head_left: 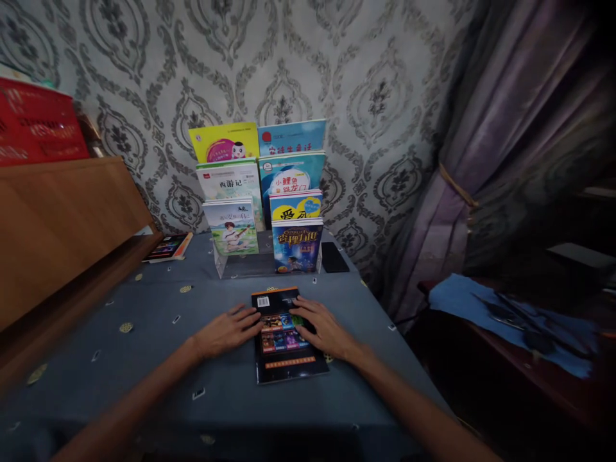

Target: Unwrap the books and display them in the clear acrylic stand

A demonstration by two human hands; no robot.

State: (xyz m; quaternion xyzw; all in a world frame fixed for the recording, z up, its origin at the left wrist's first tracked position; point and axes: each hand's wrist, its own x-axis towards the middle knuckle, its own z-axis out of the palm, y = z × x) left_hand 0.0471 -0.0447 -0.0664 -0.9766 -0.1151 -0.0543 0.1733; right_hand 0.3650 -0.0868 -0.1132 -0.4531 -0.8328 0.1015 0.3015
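Observation:
A dark book (283,365) with a barcode and rows of small coloured pictures lies flat on the table, its top edge slightly turned. My left hand (230,330) rests at the book's left edge, fingers stretched out with their tips on or just beside the cover. Over the right side of the same book lies my right hand (323,328), fingers spread, covering part of the pictures. Neither hand is wrapped round anything. Just behind the book stands a clear stepped rack (250,264) holding several upright books in two columns, among them a dark blue book (297,249) at front right.
A patterned blue-grey cloth covers the table (158,359). Another book or small stack (168,248) lies at the back left, near a wooden panel (67,231). A dark flat object (333,258) sits right of the rack. Blue cloth (510,321) lies on furniture at right.

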